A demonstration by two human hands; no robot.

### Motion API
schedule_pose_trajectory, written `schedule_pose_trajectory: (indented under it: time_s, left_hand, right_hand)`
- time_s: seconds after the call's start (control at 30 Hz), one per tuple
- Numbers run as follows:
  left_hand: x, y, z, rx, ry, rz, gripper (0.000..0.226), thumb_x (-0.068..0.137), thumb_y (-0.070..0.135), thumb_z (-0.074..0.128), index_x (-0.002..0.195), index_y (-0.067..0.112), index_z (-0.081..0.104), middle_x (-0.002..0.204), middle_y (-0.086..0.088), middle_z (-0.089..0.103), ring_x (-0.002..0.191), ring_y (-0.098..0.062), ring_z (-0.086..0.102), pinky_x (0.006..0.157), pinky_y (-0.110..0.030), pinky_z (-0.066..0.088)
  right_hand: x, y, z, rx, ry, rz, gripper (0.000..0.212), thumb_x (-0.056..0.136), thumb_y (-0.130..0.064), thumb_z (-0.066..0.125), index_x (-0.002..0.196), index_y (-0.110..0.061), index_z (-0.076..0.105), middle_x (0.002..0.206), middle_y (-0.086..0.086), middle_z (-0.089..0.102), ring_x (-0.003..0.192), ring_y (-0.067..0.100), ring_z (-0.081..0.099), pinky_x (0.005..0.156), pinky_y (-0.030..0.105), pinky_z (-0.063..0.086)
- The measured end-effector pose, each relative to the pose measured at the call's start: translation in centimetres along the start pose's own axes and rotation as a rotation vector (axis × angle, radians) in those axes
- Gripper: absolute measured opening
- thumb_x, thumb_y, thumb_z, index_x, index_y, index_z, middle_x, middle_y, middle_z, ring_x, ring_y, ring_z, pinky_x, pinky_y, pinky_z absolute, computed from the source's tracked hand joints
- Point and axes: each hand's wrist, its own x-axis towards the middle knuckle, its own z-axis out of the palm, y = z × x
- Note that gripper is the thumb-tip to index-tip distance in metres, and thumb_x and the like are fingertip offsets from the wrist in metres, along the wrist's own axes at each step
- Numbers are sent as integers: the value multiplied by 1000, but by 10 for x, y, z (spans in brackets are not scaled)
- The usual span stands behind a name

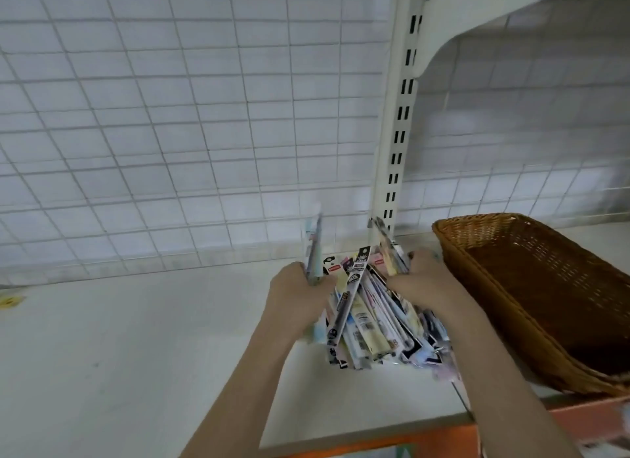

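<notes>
The packets [366,324] between the left hand [293,288] and the right hand [422,280] look like glossy printed card under clear film. Right of the right hand, the basket [477,234] is brown woven wicker, ribbed and rough. The shelf [136,338] under both hands is smooth, matt white. Beyond the hands, the wire grid [170,116] and slotted upright [392,116] look like white-painted metal.
</notes>
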Motion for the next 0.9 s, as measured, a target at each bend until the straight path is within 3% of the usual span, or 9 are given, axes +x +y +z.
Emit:
schedule_pose_trajectory:
  time_s: [0.1,0.23,0.3,0.4,0.53,0.67,0.83,0.9]
  left_hand:
    - [11,7,16,183,-89,11,36,84,37,60,63,17,39,60,2,47,49,-13,45,45,-21,37]
    - [17,7,29,362,-175,52,37,79,48,65,74,15,49,64,5,50,50,-7,47,42,-19,31]
    - [17,8,32,388,-174,50,26,82,37,61,78,13,51,66,3,51,53,-9,48,43,-19,32]
    - [16,15,30,335,-152,9,24,84,21,53,64,13,42,63,0,45,51,-12,43,42,-20,31]
    - [12,28,26,248,-138,-6,31,87,19,51,60,14,37,59,0,40,46,-12,39,31,-15,31]
    - [10,38,28,199,-166,17,35,88,25,53,59,14,36,56,0,39,45,-12,37,41,-19,30]
    - [8,37,30,284,-144,35,44,94,34,43,57,14,36,56,1,36,46,-12,36,46,-20,31]
    - [7,36,30,339,-120,46,43,97,32,37,68,3,51,60,-5,43,52,-16,43,50,-23,33]
  right_hand:
    - [3,5,2,-36,-16,1,54,81,-11,59,130,-6,37,87,5,53,69,14,51,47,24,33]
    - [6,11,3,-57,3,-23,39,80,-16,59,115,-6,47,101,12,60,82,22,58,53,26,39]
    - [5,12,4,-75,-9,-40,31,82,-18,58,109,-7,50,101,13,61,85,24,59,55,27,39]
    - [3,13,7,-82,-19,-72,33,82,-21,58,110,-6,53,104,13,62,83,22,58,52,25,38]
    - [-2,9,7,-93,-5,-104,47,82,-31,59,121,-10,46,120,13,52,105,27,53,70,28,39]
    - [-6,9,5,-103,-5,-123,33,84,-31,59,109,-12,50,115,13,54,105,27,51,71,30,39]
    - [-11,10,0,-163,79,-159,35,91,-23,52,122,-6,50,123,12,53,114,26,47,85,33,40]
    - [-13,11,-2,-159,95,-163,34,91,-24,52,121,-7,51,121,12,56,112,25,49,84,32,40]
